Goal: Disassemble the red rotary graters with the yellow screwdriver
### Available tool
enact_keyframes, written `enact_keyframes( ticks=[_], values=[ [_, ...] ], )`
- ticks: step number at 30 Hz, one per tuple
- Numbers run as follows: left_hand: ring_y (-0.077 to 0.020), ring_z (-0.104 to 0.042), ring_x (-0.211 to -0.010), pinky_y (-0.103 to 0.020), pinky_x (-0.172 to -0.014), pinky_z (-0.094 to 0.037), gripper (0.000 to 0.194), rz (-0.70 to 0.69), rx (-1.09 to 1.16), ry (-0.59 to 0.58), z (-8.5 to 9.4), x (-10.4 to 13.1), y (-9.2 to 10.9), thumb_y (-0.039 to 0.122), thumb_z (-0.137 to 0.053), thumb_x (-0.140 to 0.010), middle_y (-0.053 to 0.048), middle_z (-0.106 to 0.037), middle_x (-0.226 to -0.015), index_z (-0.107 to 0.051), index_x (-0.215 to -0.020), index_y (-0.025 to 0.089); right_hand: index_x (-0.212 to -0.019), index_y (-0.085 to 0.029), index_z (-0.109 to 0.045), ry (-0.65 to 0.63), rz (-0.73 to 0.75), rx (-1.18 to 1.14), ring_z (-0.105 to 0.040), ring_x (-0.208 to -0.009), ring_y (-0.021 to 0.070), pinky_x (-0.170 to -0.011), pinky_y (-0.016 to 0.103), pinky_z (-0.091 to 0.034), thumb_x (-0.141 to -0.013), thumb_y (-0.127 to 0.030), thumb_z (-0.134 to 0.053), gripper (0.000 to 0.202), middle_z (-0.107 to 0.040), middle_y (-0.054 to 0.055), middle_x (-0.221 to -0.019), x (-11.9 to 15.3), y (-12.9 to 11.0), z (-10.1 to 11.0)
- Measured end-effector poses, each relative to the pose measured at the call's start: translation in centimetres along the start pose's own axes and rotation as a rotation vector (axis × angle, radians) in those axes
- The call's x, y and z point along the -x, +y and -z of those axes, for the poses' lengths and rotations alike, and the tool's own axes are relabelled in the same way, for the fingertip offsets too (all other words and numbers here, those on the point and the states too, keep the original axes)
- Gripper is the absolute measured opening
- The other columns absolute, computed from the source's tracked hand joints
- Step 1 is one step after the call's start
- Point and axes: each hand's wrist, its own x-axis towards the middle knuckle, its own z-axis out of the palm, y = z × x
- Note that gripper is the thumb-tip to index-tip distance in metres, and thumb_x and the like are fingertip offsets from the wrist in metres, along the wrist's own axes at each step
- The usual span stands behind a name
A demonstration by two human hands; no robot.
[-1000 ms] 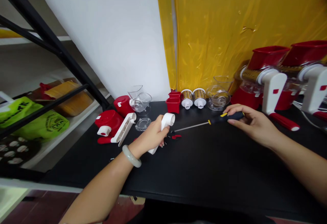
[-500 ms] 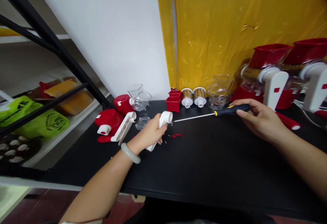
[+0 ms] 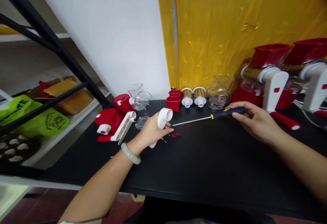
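Observation:
My left hand [image 3: 153, 128] is wrapped round a white plastic crank arm [image 3: 165, 116], its round socket end sticking up past the fingers. The thumb and a fingertip reach toward the tip of a screwdriver [image 3: 191, 121]; whether they touch it or pinch a screw there is too small to tell. My right hand [image 3: 255, 120] grips the dark blue and yellow handle of that screwdriver, which points left. Just below the tip, a small red plastic piece [image 3: 176, 135] and a tiny screw [image 3: 165, 141] lie on the black table [image 3: 199, 169].
At left stand red grater bases [image 3: 108, 118], another white crank arm [image 3: 124, 128] and a clear housing [image 3: 140, 99]. Behind are red hoppers [image 3: 173, 102], grater drums [image 3: 199, 96] and another clear housing [image 3: 219, 93]. Assembled rotary graters [image 3: 276, 77] line the right. A shelf rack [image 3: 66, 64] rises at left.
The screwdriver has shifted slightly left and down with my right hand. My left hand has turned the crank arm, and its thumb now stretches toward the screwdriver tip.

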Motion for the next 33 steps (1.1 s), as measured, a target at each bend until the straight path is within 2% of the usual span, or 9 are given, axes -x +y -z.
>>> enact_keyframes(
  ticks=[3,6,9,12,15,18,22,28,33],
  values=[
    [-0.0187,-0.069,-0.069,-0.029,-0.054,-0.055,0.033,-0.042,-0.026,0.001,0.0,0.1,0.0,0.027,-0.073,-0.078,-0.003,-0.073,-0.086,-0.058,-0.106,0.018,-0.104,-0.031,-0.07,-0.007,0.004,0.004,-0.058,-0.077,0.015,-0.063,0.025,-0.047,-0.079,-0.046,-0.079,0.03,-0.069,0.001,-0.099,0.0,-0.1,0.0],
    [-0.0203,-0.07,-0.074,-0.031,-0.063,-0.056,0.03,-0.09,-0.077,0.006,0.2,0.1,-0.1,0.023,-0.071,-0.079,-0.002,-0.074,-0.086,-0.06,-0.107,0.019,-0.104,-0.03,-0.07,0.012,-0.016,-0.022,-0.057,-0.074,0.0128,-0.061,0.023,-0.046,-0.077,-0.046,-0.082,0.033,-0.069,0.0,-0.099,0.0,-0.7,0.3],
    [-0.0224,-0.071,-0.079,-0.034,-0.069,-0.056,0.028,-0.104,-0.17,0.012,0.6,0.1,-0.5,0.026,-0.071,-0.079,-0.002,-0.074,-0.087,-0.061,-0.105,0.021,-0.099,-0.028,-0.072,0.105,-0.038,-0.132,-0.054,-0.069,0.0104,-0.058,0.02,-0.044,-0.071,-0.045,-0.086,0.036,-0.068,-0.001,-0.091,-0.1,-1.8,0.5],
    [-0.0238,-0.07,-0.081,-0.034,-0.069,-0.056,0.035,-0.095,-0.219,0.026,0.8,0.1,-0.8,0.035,-0.075,-0.078,-0.004,-0.073,-0.094,-0.062,-0.107,0.021,-0.092,-0.026,-0.072,0.187,-0.031,-0.261,-0.058,-0.071,0.0115,-0.063,0.022,-0.049,-0.063,-0.043,-0.09,0.038,-0.066,-0.001,-0.086,0.0,-2.9,0.2],
    [-0.0225,-0.069,-0.074,-0.031,-0.055,-0.054,0.039,-0.043,-0.089,0.034,0.8,0.1,-0.5,0.045,-0.07,-0.082,-0.005,-0.069,-0.094,-0.06,-0.109,0.02,-0.093,-0.026,-0.072,0.205,-0.025,-0.295,-0.062,-0.075,0.013,-0.068,0.024,-0.053,-0.064,-0.041,-0.089,0.037,-0.068,0.0,-0.087,0.5,-3.4,-0.5],
    [-0.0174,-0.063,-0.061,-0.029,-0.05,-0.053,0.038,-0.015,0.179,0.076,0.5,0.4,-0.1,0.044,-0.063,-0.087,-0.001,-0.062,-0.082,-0.051,-0.114,0.02,-0.096,-0.027,-0.072,0.23,0.022,-0.327,-0.064,-0.079,0.0138,-0.073,0.024,-0.055,-0.068,-0.042,-0.088,0.036,-0.069,0.001,-0.091,1.3,-3.8,-1.5],
    [-0.0146,-0.061,-0.064,-0.032,-0.066,-0.056,0.031,-0.201,0.356,0.169,0.2,0.9,0.1,0.042,-0.054,-0.093,0.001,-0.058,-0.08,-0.044,-0.114,0.021,-0.094,-0.03,-0.073,0.254,0.135,-0.335,-0.065,-0.088,0.0165,-0.08,0.027,-0.057,-0.071,-0.038,-0.085,0.028,-0.068,0.002,-0.103,2.6,-5.0,-2.7],
    [-0.0181,-0.064,-0.089,-0.038,-0.087,-0.056,0.041,-0.562,0.215,0.271,0.2,1.3,-0.2,0.04,-0.05,-0.098,-0.005,-0.058,-0.104,-0.034,-0.132,0.024,-0.091,-0.031,-0.075,0.236,0.186,-0.344,-0.063,-0.098,0.0164,-0.091,0.024,-0.053,-0.073,-0.035,-0.085,0.021,-0.065,0.002,-0.106,3.6,-6.2,-3.3],
    [-0.0212,-0.063,-0.105,-0.045,-0.098,-0.055,0.05,-0.613,0.168,0.251,-0.1,1.1,-0.9,0.037,-0.047,-0.1,-0.008,-0.056,-0.112,-0.022,-0.142,0.025,-0.093,-0.031,-0.075,0.235,0.185,-0.341,-0.062,-0.099,0.0143,-0.09,0.02,-0.051,-0.073,-0.035,-0.085,0.022,-0.065,0.001,-0.108,3.7,-6.0,-3.0]
  ],
)
